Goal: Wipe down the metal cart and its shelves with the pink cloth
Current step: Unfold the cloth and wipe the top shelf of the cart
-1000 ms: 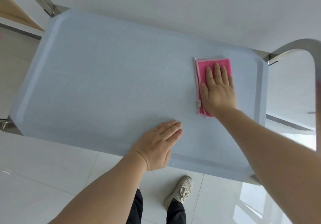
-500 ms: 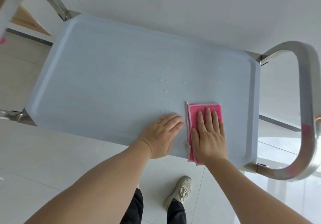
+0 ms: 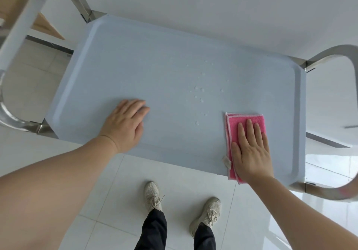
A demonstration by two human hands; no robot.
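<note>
Right hand (image 3: 250,150) flat on pink cloth (image 3: 245,127), left hand (image 3: 125,123) well apart.

Folded pink cloth (image 3: 251,120) flat on cart's pale-blue top shelf (image 3: 155,79)

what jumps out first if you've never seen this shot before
The bright pink cloth stands out most, pressed flat under the right hand at the near right corner of the pale blue cart top. Next come the water droplets beaded mid-shelf, between the cloth and the left hand, which rests flat near the front edge. Curved metal handles frame both ends.
</note>
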